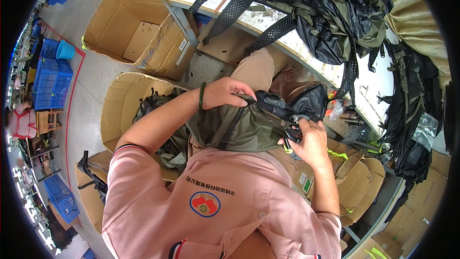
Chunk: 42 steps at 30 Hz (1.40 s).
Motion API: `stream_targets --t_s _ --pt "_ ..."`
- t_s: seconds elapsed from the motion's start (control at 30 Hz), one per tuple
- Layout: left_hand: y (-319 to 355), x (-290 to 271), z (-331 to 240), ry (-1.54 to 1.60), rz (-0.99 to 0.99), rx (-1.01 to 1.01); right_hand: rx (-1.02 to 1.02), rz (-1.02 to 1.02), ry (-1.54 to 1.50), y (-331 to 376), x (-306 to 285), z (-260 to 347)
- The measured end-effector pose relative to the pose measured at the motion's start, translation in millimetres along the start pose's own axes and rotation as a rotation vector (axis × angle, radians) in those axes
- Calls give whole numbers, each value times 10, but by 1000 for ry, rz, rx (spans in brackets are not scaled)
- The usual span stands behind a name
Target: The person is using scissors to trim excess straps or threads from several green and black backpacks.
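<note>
– Olive fabric noted first: how is it held?

– By its upper seam. The edge of the olive bag (258, 134) is pinched by the left hand (225, 93), thumb and fingertips brought together on the cloth. A dark green bangle (201, 97) is worn at that wrist.

– And the right hand (311, 145)?

– Closed around a black-handled tool (293, 133), apparently scissors; the blades cannot be made out clearly. The tool is held against the bag's right part, next to glossy black fabric (311, 101).

– Position of the bag?

– Spread across the lap, below the near long edge of the white worktop (365, 88). By its left side, more dark fabric (165, 103) is contained within the rim of a cardboard box (112, 103).

– Further out?

– On the worktop, a heap of olive and black bags (330, 14) is piled; its mesh straps (237, 9) are hung over the near edge. Beyond the right end, a bundle of black straps (412, 110) is seen. Off the worktop's left corner, a larger carton (122, 29) is stood open. Farther left, past a red floor line (72, 115), blue crates (52, 81) are stacked, with a light-blue basin (65, 49) at their upper edge.
</note>
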<state>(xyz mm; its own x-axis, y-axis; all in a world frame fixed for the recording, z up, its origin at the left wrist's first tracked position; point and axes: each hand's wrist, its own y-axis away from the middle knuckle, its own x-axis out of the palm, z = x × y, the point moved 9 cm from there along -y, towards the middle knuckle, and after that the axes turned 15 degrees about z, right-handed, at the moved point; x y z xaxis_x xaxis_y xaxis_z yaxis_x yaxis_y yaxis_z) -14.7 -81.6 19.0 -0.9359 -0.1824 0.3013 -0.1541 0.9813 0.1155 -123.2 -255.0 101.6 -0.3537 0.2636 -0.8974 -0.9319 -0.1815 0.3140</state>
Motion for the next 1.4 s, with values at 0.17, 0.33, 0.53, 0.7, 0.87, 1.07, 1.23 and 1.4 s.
stream_targets --t_s 0.17,0.33,0.53,0.7,0.87,1.07,1.23,1.4 --pt "21 -30 201 18 -32 -79 22 0 -6 -9 76 13" --pt "-36 -68 83 -222 -69 -57 29 -59 27 35 36 18" --pt "228 -106 11 -305 -197 -59 -16 -125 -123 -56 231 -13" --pt "-121 201 -490 -653 -98 194 36 -154 -216 -33 476 -227" --pt "-67 263 -358 -429 -84 27 -10 -58 -423 -62 573 -315" --pt "-338 296 -267 0 -185 -93 33 -207 -296 231 167 -432" --pt "-301 311 -214 108 -188 -91 -4 -199 -296 165 -31 -382" --pt "-299 327 -256 109 -177 -93 -9 -125 -232 98 -90 -345"
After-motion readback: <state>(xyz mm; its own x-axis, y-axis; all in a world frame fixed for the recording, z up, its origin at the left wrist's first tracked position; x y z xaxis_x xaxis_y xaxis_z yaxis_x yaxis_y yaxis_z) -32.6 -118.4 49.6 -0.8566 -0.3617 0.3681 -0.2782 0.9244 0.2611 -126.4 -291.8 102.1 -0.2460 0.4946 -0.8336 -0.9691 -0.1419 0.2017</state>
